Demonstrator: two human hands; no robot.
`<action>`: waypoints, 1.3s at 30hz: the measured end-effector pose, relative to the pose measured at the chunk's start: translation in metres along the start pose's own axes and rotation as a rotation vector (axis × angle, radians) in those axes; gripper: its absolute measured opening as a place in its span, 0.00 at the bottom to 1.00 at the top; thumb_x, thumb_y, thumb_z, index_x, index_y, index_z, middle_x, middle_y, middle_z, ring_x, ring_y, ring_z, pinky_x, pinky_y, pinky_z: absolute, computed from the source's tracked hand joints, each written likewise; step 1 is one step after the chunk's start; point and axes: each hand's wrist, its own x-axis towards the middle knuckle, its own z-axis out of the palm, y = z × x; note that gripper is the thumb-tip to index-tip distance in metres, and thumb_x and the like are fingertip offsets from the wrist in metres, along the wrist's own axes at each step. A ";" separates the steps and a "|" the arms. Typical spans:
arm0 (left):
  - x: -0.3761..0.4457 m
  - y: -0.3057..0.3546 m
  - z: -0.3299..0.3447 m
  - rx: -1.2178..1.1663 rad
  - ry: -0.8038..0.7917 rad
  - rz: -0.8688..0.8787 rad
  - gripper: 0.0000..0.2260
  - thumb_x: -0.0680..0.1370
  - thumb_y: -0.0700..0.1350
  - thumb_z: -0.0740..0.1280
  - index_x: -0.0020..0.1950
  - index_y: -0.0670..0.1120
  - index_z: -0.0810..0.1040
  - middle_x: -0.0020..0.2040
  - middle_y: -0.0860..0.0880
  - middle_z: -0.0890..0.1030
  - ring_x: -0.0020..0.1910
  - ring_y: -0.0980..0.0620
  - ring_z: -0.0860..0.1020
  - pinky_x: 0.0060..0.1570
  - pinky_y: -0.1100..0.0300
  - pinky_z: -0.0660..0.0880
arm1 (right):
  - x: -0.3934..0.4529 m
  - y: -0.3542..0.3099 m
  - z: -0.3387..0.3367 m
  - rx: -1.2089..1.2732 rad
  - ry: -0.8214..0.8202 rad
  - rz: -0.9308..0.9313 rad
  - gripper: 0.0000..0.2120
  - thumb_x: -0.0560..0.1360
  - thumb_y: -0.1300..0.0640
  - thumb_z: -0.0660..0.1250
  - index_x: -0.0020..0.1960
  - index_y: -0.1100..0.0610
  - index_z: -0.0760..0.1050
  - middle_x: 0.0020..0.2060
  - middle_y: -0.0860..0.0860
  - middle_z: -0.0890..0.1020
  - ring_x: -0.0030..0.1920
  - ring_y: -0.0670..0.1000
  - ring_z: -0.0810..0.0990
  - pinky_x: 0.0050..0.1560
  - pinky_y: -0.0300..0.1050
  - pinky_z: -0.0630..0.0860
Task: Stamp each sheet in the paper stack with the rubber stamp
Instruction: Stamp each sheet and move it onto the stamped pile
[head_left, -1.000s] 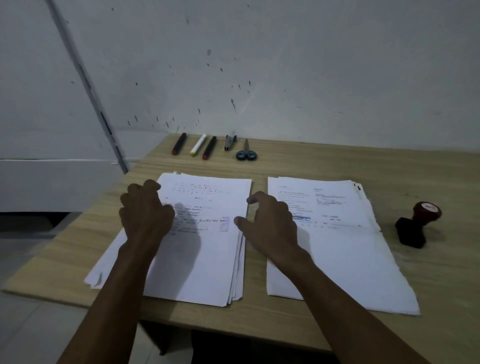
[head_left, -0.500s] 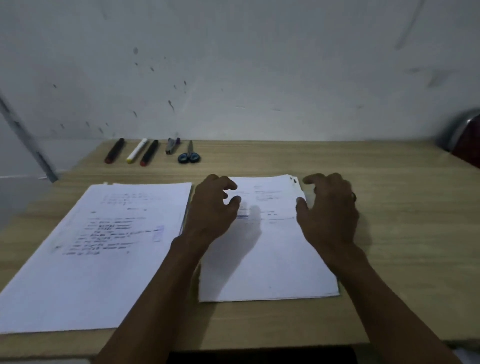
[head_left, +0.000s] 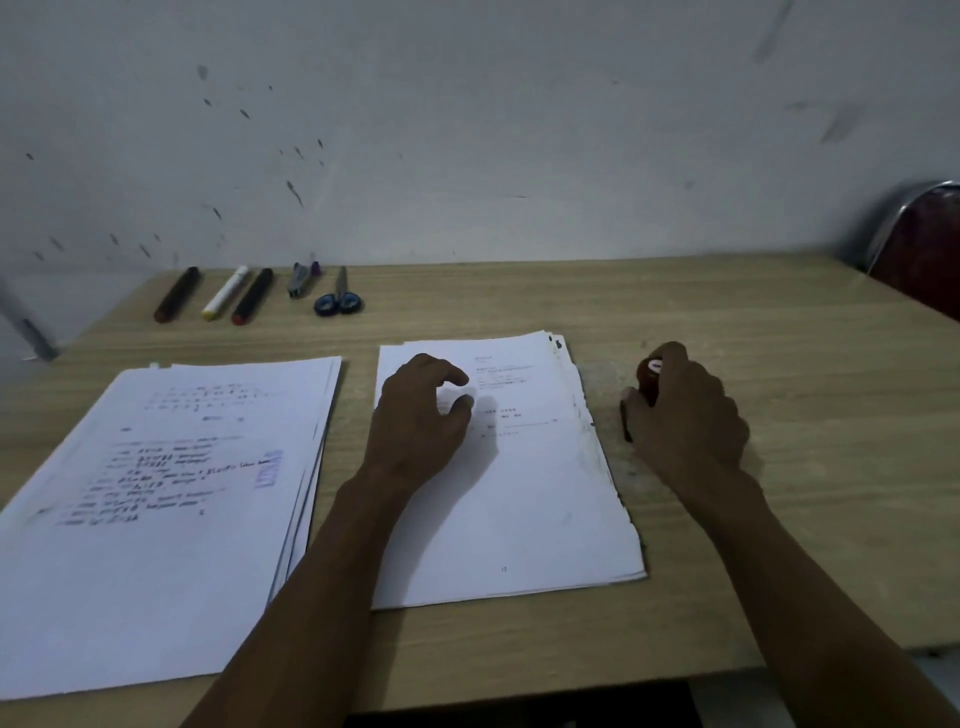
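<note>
Two paper stacks lie on the wooden table. The left stack (head_left: 171, 519) shows a sheet with handwriting and a blue stamp mark. The right stack (head_left: 530, 499) has a printed sheet on top. My left hand (head_left: 421, 415) rests on the upper left of the right stack, fingers loosely curled, holding nothing. My right hand (head_left: 685, 415) is on the table just right of that stack and grips the rubber stamp (head_left: 649, 376); its red knob shows between my fingers, while the black base is mostly hidden.
Along the back of the table (head_left: 779, 338) lie three markers (head_left: 218, 295), a small stapler (head_left: 302, 278) and blue-handled scissors (head_left: 337, 299). A red chair back (head_left: 924, 244) stands at the far right. The wall is close behind.
My right hand moved right off the paper and took hold of the stamp. My left hand shifted onto the right stack. My view drifted slightly.
</note>
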 end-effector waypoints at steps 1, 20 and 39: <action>0.000 -0.002 -0.001 0.010 -0.007 0.003 0.08 0.70 0.45 0.68 0.46 0.44 0.80 0.47 0.49 0.82 0.48 0.49 0.78 0.48 0.59 0.70 | 0.000 -0.001 -0.001 0.020 0.007 -0.015 0.12 0.77 0.54 0.65 0.58 0.55 0.69 0.53 0.55 0.77 0.53 0.61 0.77 0.45 0.48 0.66; -0.008 -0.010 0.001 0.131 -0.198 -0.026 0.18 0.68 0.56 0.64 0.53 0.50 0.80 0.53 0.53 0.81 0.58 0.48 0.75 0.56 0.49 0.72 | -0.033 -0.043 0.015 0.174 -0.086 -0.396 0.08 0.80 0.52 0.60 0.53 0.55 0.64 0.38 0.48 0.77 0.40 0.56 0.78 0.38 0.52 0.75; -0.006 -0.012 0.003 0.179 -0.253 -0.054 0.12 0.71 0.55 0.66 0.49 0.51 0.81 0.50 0.53 0.81 0.54 0.49 0.77 0.53 0.48 0.74 | 0.000 -0.073 0.006 -0.084 -0.207 -0.177 0.28 0.75 0.30 0.53 0.50 0.54 0.74 0.48 0.54 0.79 0.48 0.59 0.77 0.48 0.50 0.70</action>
